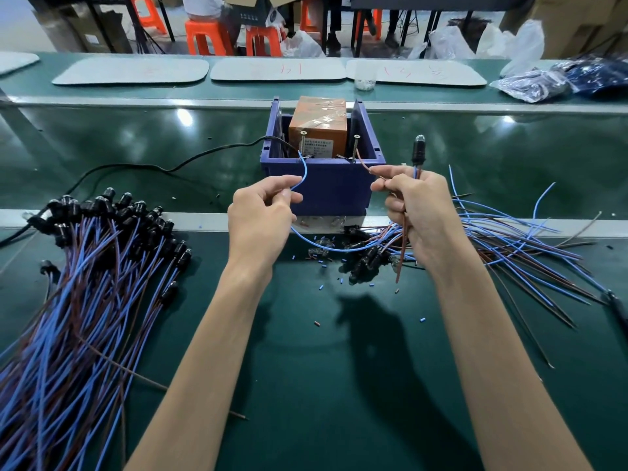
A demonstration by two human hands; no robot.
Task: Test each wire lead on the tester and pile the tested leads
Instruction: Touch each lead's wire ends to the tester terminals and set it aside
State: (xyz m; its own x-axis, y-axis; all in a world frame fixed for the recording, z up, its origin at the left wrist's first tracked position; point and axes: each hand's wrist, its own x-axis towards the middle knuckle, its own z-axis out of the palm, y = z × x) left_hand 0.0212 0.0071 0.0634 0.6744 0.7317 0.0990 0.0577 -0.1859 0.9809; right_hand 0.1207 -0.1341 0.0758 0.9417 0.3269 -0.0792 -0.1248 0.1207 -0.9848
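Left grip (263, 207) is clamped on a thin blue wire (304, 168), pinched between thumb and forefinger. The wire's free end rises to the left upright screw (302, 140) of the tester, a dark blue plastic box (326, 181) with an orange block (319, 122) inside (whether the tip actually touches the screw cannot be told). Right grip (413, 205) is clamped on a thin brown wire (368, 168), pinched the same way, its end just beside the foot of the right upright screw (355, 146). This grip also holds a black lamp socket (418, 153) upright above the knuckles, clear bulb on top. The blue wire loops down from one hand and across to the other.

The tester stands mid-counter, just far of both hands, with a black cable (153, 166) running off to the left. On the green counter (306, 351), near left, lies a large pile of blue-and-brown leads (102, 260), black sockets at the far end. To the right is a looser heap of like leads (509, 232). Cut bits of insulation (317, 322) lie scattered between the forearms. Pale grey mats (278, 69) sit in a row on the far side.
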